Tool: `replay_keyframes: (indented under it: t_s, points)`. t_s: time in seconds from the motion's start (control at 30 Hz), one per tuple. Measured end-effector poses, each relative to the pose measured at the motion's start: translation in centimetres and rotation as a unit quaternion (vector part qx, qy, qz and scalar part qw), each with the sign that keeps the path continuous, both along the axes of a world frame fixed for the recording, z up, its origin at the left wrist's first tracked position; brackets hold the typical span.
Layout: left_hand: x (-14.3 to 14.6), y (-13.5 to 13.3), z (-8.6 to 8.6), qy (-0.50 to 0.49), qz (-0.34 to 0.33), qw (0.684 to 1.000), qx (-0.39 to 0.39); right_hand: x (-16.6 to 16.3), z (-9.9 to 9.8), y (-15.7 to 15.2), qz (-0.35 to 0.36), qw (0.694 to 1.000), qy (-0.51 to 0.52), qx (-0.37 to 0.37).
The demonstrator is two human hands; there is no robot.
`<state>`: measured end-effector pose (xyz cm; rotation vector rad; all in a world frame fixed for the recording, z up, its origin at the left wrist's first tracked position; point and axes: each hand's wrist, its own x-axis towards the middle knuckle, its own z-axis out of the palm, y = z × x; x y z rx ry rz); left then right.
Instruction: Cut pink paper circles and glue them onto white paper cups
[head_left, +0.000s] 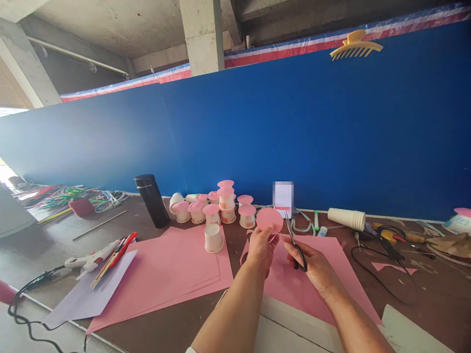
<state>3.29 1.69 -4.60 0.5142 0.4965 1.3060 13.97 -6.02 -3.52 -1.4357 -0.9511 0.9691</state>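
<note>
My left hand (260, 249) is raised over the table and pinches a round pink paper disc (270, 220) by its lower edge. My right hand (312, 264) is closed around the black handles of a pair of scissors (294, 242), whose blades point up toward the disc's right edge. Below both hands lies a pink paper sheet (312, 279). A stack of pink sheets (172, 269) lies to the left, with an upside-down white paper cup (214, 238) standing on it.
Several paper cups topped with pink discs (221, 206) stand by the blue wall (294, 137). A black flask (152, 200), a glue gun (93, 257), red-handled cutters (116, 255), a stack of white cups (346, 218), black cable (382, 274) and scraps lie around.
</note>
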Motion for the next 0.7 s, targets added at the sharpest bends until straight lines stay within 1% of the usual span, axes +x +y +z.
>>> replay_keyframes:
  t_s: [0.1, 0.3, 0.4, 0.5, 0.6, 0.7]
  points:
    - [0.0, 0.0, 0.0, 0.004, 0.006, 1.000, 0.006, -0.3, 0.1, -0.1, -0.021, 1.000, -0.007, 0.010]
    - [0.0, -0.2, 0.2, 0.028, 0.004, 1.000, 0.008, -0.5, 0.4, -0.3, -0.024, 1.000, -0.013, 0.009]
    - [-0.2, -0.2, 0.4, 0.041, -0.012, 0.999, 0.018, -0.2, 0.4, -0.3, -0.013, 1.000, 0.000, 0.010]
    - [-0.2, -0.2, 0.5, 0.036, -0.024, 0.999, 0.015, 0.3, 0.1, -0.1, 0.013, 1.000, 0.021, 0.008]
    - [-0.2, -0.1, 0.5, 0.022, -0.021, 0.999, 0.011, 0.8, -0.4, 0.0, 0.040, 0.998, 0.039, 0.009]
    - [-0.3, -0.1, 0.5, 0.016, -0.027, 0.999, 0.012, 1.2, -1.1, 0.2, 0.050, 0.997, 0.047, 0.025]
